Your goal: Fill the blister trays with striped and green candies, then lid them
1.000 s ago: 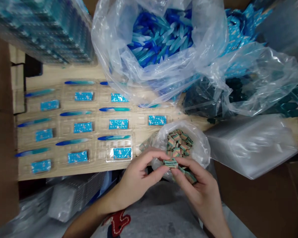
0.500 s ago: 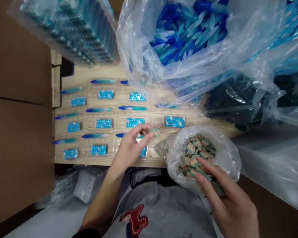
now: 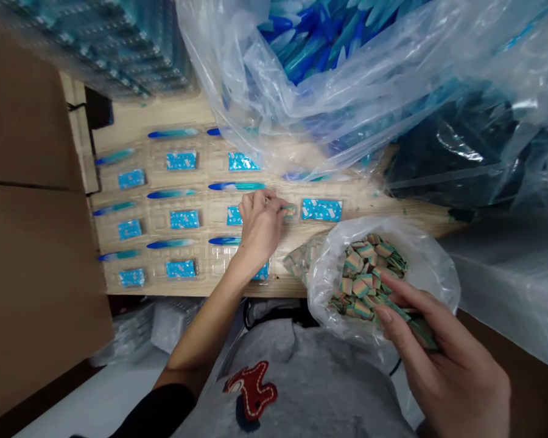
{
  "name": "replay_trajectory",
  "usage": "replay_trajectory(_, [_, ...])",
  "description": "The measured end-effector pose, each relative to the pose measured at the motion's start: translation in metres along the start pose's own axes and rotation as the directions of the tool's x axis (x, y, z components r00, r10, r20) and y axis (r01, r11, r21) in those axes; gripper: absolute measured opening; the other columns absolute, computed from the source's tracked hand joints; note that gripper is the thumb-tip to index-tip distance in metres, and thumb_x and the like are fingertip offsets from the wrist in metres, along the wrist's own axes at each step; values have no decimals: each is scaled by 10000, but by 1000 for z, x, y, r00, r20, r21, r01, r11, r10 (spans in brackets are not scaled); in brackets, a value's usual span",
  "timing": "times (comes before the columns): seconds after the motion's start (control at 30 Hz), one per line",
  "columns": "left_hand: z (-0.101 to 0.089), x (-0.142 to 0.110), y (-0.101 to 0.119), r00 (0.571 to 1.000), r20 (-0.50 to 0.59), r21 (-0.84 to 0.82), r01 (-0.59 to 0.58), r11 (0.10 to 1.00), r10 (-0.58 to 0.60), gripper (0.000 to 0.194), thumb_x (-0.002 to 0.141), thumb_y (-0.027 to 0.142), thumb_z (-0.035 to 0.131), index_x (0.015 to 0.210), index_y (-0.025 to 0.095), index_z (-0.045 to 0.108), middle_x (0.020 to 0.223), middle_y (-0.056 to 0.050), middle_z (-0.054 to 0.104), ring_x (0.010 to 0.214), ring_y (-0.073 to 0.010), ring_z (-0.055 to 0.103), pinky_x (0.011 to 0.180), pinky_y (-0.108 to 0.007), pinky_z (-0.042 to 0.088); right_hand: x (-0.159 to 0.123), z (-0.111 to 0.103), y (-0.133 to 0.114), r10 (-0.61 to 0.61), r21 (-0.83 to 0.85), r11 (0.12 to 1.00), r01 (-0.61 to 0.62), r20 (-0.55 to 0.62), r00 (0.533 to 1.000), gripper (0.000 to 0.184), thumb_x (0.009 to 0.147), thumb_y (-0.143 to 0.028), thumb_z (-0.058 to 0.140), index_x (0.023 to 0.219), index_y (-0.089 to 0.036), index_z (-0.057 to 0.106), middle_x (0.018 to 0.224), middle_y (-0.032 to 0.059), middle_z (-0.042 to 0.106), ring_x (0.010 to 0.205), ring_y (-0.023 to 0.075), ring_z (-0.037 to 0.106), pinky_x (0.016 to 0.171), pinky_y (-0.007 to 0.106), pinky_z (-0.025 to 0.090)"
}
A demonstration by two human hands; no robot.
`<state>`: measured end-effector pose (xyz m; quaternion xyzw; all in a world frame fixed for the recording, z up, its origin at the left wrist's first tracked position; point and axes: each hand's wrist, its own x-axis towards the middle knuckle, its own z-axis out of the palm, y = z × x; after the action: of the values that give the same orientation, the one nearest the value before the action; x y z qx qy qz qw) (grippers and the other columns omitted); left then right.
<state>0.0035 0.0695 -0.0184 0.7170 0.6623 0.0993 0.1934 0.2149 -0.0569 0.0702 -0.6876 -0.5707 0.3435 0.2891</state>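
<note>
My left hand (image 3: 260, 228) pinches a small rainbow-striped candy piece (image 3: 288, 211) over a clear plastic blister tray (image 3: 219, 210), just left of a blue printed packet (image 3: 321, 209). My right hand (image 3: 438, 350) rests at the mouth of a clear plastic bag (image 3: 432, 267) full of striped candy pieces, its fingers shut on a few pieces (image 3: 422, 333). Blue-and-teal plastic sticks (image 3: 236, 186) and blue packets lie in the tray's compartments. My left hand hides part of the tray.
A large clear bag of blue plastic sticks (image 3: 319, 48) and a dark bagged bundle (image 3: 452, 152) overlap the tray's far edge. A stack of wrapped trays (image 3: 95, 42) stands at the far left, on a wooden table (image 3: 137, 109) flanked by cardboard (image 3: 27, 182).
My left hand has moved away from the candy bag, carrying a candy piece across the tray. My right hand stays at the bag, and the view has shifted slightly.
</note>
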Motion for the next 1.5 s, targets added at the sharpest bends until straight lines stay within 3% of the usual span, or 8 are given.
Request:
replay_trajectory(0.33, [7,4,-1,996,-57,100,-56,993,62,124,912,146,542,909,224,638,1040,-89,616,974,-271,492,840,-410,384,6,1,5,71,176,982,-75,27,997,132,944,-339,642,1052,-317,714,1017,-6,729,931,186,697,835,287,577])
replay_trajectory(0.57, [-23,-21,18,980,-129,-191,-173,966,150,110,934,176,552,952,210,654,988,-61,638,994,-241,573,905,-410,444,7,1,0,259,541,759,-364,262,930,258,930,-302,642,1182,-302,700,1269,23,673,894,155,717,741,253,612])
replay_trajectory(0.73, [-65,-59,63,928,132,-647,-186,739,349,116,952,162,577,1018,243,627,959,12,686,885,-128,651,789,-248,530,5,4,-6,191,614,761,-208,95,977,349,910,-134,625,1204,-322,635,1043,-35,732,928,108,704,845,213,586])
replay_trajectory(0.87, [-64,-75,79,879,159,-753,-186,631,449,150,923,237,652,1070,239,618,1005,-16,698,922,-138,678,803,-236,560,1,4,-10,140,600,794,-98,-23,990,335,892,-39,588,1099,-301,610,1019,-48,726,961,100,701,875,201,576])
replay_trajectory(1.03, [-53,-76,79,899,23,-687,-303,661,437,136,941,194,619,1073,224,609,969,-15,679,893,-119,673,797,-213,564,-4,4,-5,53,561,828,-1,-76,996,302,903,-42,596,1074,-291,616,1036,-49,725,966,98,701,874,181,571])
replay_trajectory(1.3, [-64,-68,84,784,-1,-428,-561,708,621,113,992,131,488,992,164,596,1026,-58,674,968,-128,657,879,-228,535,-7,1,1,-121,314,940,135,-65,991,313,935,-45,547,1145,-274,582,1065,-64,691,1003,49,659,946,101,485])
replay_trajectory(1.4, [-65,-64,81,764,75,-502,-527,686,641,109,988,122,492,974,166,590,983,-43,675,921,-118,655,850,-218,535,-8,-2,2,-174,263,949,175,-27,984,321,933,-41,545,1163,-262,579,1085,-58,690,1013,50,657,959,99,475])
replay_trajectory(1.5, [-60,-65,78,827,103,-685,-345,642,553,71,958,138,562,960,208,571,927,0,655,877,-97,652,803,-184,540,-9,-3,1,-62,387,920,61,-11,998,275,942,-86,587,1129,-286,609,1047,-83,705,962,36,671,893,71,491])
